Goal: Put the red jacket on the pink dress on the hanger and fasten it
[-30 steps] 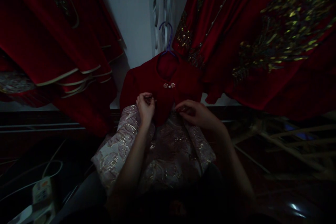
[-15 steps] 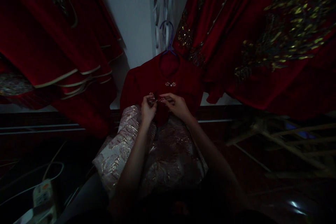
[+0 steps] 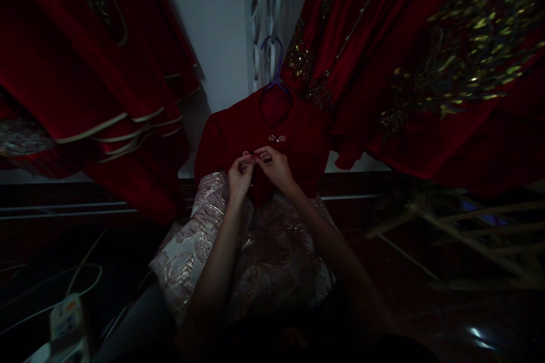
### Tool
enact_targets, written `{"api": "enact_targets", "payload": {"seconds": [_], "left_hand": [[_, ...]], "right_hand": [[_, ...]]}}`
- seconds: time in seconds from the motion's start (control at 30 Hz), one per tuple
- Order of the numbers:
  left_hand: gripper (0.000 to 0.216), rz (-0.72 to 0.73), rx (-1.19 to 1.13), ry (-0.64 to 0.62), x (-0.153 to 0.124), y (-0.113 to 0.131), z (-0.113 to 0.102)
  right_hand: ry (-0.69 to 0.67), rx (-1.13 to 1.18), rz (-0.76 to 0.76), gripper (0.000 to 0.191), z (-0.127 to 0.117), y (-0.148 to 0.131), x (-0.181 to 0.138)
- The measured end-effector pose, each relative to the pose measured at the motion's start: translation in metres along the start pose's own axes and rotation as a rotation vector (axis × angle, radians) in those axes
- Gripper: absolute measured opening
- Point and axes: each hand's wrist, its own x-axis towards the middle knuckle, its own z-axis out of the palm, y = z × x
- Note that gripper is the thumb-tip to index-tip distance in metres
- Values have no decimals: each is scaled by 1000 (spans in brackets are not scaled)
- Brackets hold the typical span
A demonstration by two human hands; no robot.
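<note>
A dark red jacket point(image 3: 302, 136) hangs in front of me on a blue hanger point(image 3: 272, 62). A pearl clasp point(image 3: 276, 138) at its neck is fastened. Just below, my left hand point(image 3: 239, 177) and my right hand point(image 3: 275, 168) meet at a second pearl clasp point(image 3: 250, 155) on the jacket's front. Both hands pinch it, fingertips together. Under the jacket hangs a pale brocade skirt point(image 3: 187, 255) with gold pattern, partly hidden by my forearms.
Red garments with cream trim point(image 3: 106, 102) hang at the left, and red ones with gold embroidery point(image 3: 447, 68) at the right. A white wall point(image 3: 213, 28) is behind. A power strip with white cables point(image 3: 66, 317) lies on the dark floor at lower left. Wooden slats point(image 3: 468, 227) show at right.
My right hand has moved left from the jacket's right edge to meet my left hand at the second clasp. Both hands have risen slightly and now pinch it together.
</note>
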Motion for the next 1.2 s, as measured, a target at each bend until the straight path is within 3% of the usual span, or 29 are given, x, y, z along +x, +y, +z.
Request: {"api": "enact_targets", "payload": {"seconds": [0.47,0.57,0.73,0.87,1.0,1.2], "left_hand": [[19,113,244,46,-4,6,-15],[17,167,284,4,-2,6,-19],[18,158,160,-115,5,1,-21],[27,88,249,-110,-5,-17,-27],[32,51,401,-162,-37,-47,-33],[36,-59,35,-243,-60,-71,-30]], "right_hand": [[37,-88,-37,19,10,4,-4],[32,-89,-38,19,12,4,-2],[-25,-26,-40,20,6,1,-3],[-126,32,12,21,-19,7,-25],[-100,-91,90,18,-45,20,-50],[-187,-406,172,20,-52,36,-61]]}}
